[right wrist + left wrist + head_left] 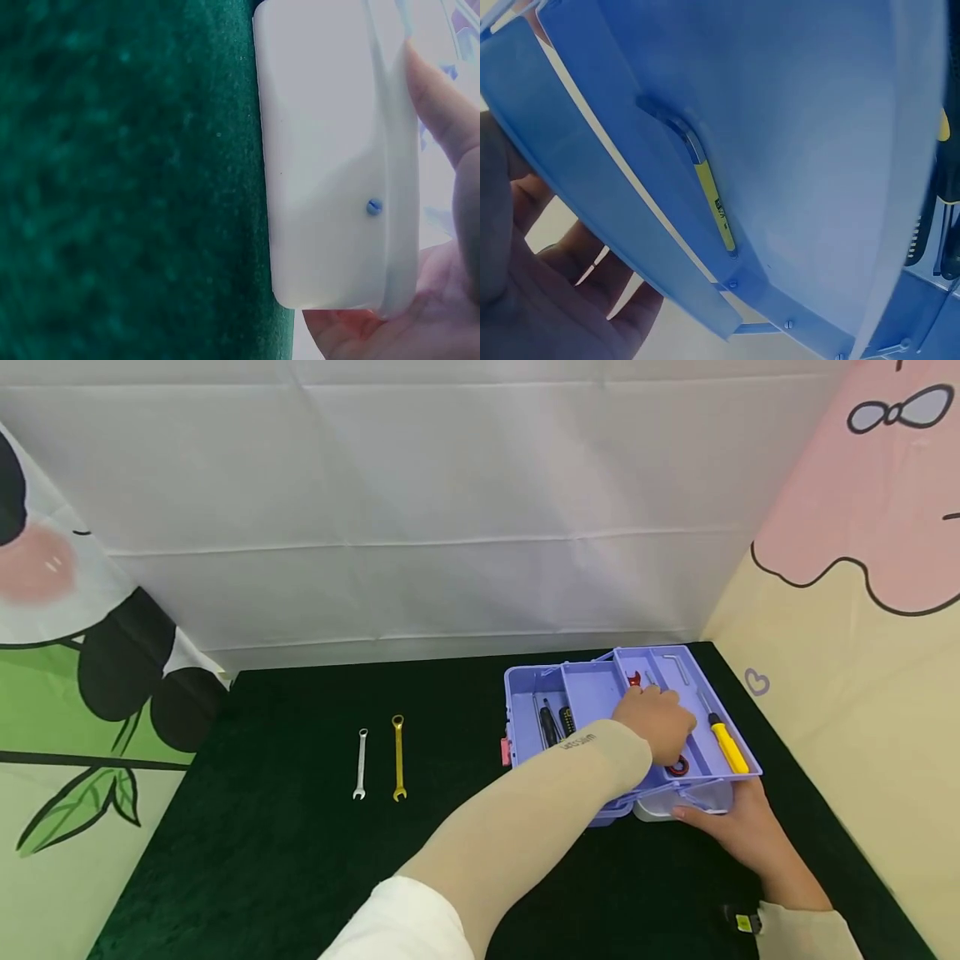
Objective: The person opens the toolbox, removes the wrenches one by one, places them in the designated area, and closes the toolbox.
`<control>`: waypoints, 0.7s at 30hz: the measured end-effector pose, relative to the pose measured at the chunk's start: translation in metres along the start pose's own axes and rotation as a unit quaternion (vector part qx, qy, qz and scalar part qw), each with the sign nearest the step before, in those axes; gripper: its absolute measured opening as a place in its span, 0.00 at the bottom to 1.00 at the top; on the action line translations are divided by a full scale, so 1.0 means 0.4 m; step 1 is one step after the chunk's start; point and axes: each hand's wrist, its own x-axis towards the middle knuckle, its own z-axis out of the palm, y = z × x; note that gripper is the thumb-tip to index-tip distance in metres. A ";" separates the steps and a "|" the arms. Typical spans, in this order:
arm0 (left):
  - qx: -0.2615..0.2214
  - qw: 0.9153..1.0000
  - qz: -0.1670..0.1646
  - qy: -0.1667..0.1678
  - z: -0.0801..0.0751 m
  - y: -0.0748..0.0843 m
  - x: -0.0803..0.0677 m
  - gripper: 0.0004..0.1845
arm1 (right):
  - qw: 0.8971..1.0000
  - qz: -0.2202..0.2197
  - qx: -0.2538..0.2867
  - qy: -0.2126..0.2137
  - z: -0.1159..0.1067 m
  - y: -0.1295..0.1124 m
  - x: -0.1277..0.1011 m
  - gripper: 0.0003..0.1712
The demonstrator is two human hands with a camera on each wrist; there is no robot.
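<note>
reaching across the body, the left hand (656,720) sits inside the raised upper tray (693,693) of the lilac toolbox (525,693), over a small red tool (634,677) near the tray's far end. its fingers look bent down into the tray, but the head view hides their tips, so i cannot tell whether they pinch anything. the right hand (738,827) grips the white front corner (322,172) of the box at its near right edge, thumb along the rim and fingers underneath.

also in that tray are a yellow-handled screwdriver (726,742) along the right wall, a hex key (678,667) at the back, and something round in red and black (678,767) just below the left wrist. the lower compartment holds dark-handled drivers (555,722). well apart on the green worktop (300,860) lie a silver spanner (361,763) and a gold spanner (398,757), side by side.

the risk, as i judge it, lies in the tray: it stands out on its hinges over the box's right side, so weight from the left hand could tip the box if the right hand slackens. the left sleeve also crosses low over the tray and might drag the round piece along.
</note>
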 end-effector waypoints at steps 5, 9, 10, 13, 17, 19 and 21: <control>-0.001 1.000 0.019 0.008 0.003 -0.010 -0.001 0.24 | 1.000 0.000 -0.007 -0.004 -0.002 -0.003 0.000 0.71; -0.027 0.999 0.031 0.023 0.003 -0.022 0.001 0.17 | 1.000 0.004 -0.012 -0.005 -0.007 -0.006 -0.001 0.71; -0.036 0.998 0.033 0.028 0.004 -0.026 0.001 0.15 | 1.000 0.005 -0.013 -0.005 -0.008 -0.006 -0.001 0.71; -0.068 0.996 0.042 0.046 0.011 -0.037 0.006 0.08 | 1.000 0.007 -0.014 -0.005 -0.008 -0.005 0.000 0.71; -0.095 0.993 0.055 0.053 0.022 -0.046 0.014 0.06 | 1.000 0.017 -0.018 -0.010 -0.007 -0.004 0.000 0.71; -0.111 0.991 0.058 0.053 0.023 -0.049 0.016 0.06 | 1.000 0.020 -0.018 -0.011 -0.007 -0.005 0.000 0.71; -0.125 0.989 0.061 0.056 0.021 -0.053 0.016 0.07 | 1.000 0.018 -0.016 -0.011 -0.008 -0.006 0.001 0.71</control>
